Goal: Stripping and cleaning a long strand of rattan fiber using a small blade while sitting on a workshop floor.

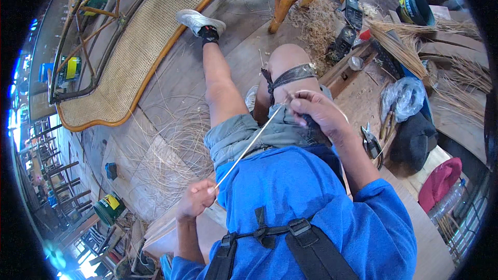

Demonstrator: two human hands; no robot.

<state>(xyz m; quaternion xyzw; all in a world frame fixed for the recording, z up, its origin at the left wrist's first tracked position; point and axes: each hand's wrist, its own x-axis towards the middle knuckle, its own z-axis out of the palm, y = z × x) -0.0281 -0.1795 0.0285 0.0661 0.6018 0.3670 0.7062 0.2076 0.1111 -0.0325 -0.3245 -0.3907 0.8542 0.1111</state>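
A thin pale rattan strip (250, 145) runs taut and slanting across my lap. Its lower end is pinched in my left hand (198, 198), which is closed beside my hip. My right hand (317, 113) is closed on the upper end, above my thigh. The strip curves on past its knuckles. Something dark shows under the right hand, too hidden to name. Around my bent right knee a black cloth band (294, 75) is tied, close to where the right fingers are. Loose coils of rattan strips (174, 142) lie on the floor to the left.
A woven cane panel with a wooden rim (140, 46) stands at the left. Shavings (319, 23) and a bamboo chair leg (282, 13) are ahead. At the right lie pliers (370, 142), a plastic bag (402, 96), a black cap (413, 142), a maroon cap (441, 184) and rattan bundles (397, 46).
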